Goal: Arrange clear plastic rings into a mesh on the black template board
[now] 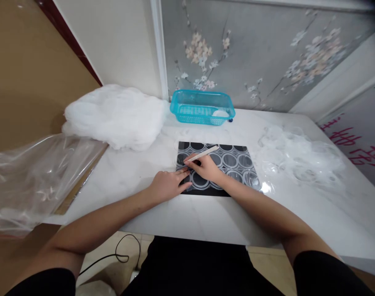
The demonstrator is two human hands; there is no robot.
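A black sheet [235, 160] with rows of pale ring shapes lies flat on the white marble-patterned table. My right hand [206, 167] is closed around a slim, pale stick-shaped tool [209, 151], held like a pen over the sheet's left part. Its tip is hidden by my fingers, so its exact kind does not show. My left hand [167, 186] rests at the sheet's left edge, fingers stretched onto it beside the right fingertips and thumb apart. Some rings look clear and shiny, like thin plastic film.
Behind the sheet stands a blue plastic basket [202, 120] with a white round thing inside. White fluffy material [116, 115] is heaped at the back left. Clear ring-cut film scraps [301, 158] lie to the right. Clear plastic sheeting [36, 176] hangs over the left side.
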